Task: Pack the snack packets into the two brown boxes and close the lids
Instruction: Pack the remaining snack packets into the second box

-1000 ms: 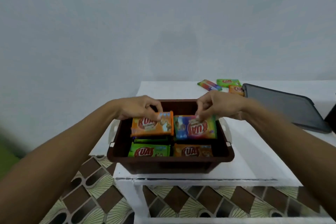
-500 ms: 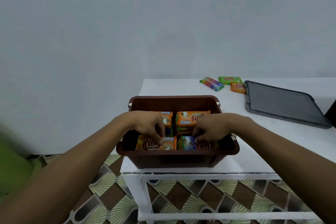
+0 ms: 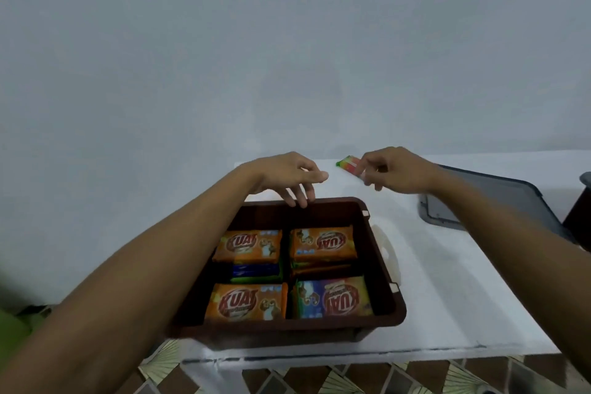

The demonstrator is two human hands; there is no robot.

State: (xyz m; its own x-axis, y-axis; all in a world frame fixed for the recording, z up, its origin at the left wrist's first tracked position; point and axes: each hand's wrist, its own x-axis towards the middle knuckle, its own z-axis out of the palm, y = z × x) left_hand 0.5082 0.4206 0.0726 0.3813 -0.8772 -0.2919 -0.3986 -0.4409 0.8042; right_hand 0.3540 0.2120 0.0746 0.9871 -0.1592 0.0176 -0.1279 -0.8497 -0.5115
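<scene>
Left hand (image 3: 287, 177) is hovering slack-fingered over the brown plastic box's (image 3: 380, 253) far rim. Right hand (image 3: 398, 173) is hanging curled by a rainbow-striped snack packet (image 3: 348, 164) beyond the box; can't tell if pinching.

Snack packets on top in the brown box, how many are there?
4: orange packet back left, orange packet back right, orange packet front left, multicoloured packet front right. More lie partly hidden underneath.

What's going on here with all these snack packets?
A person is packing snack packets into a brown box on a white table. Four lie on top inside it, with more beneath. The left hand hovers empty over the box's far rim, while the right hand reaches for a striped packet on the table behind the box; whether it grips it yet is unclear. A grey lid lies to the right; the box stands open.
</scene>
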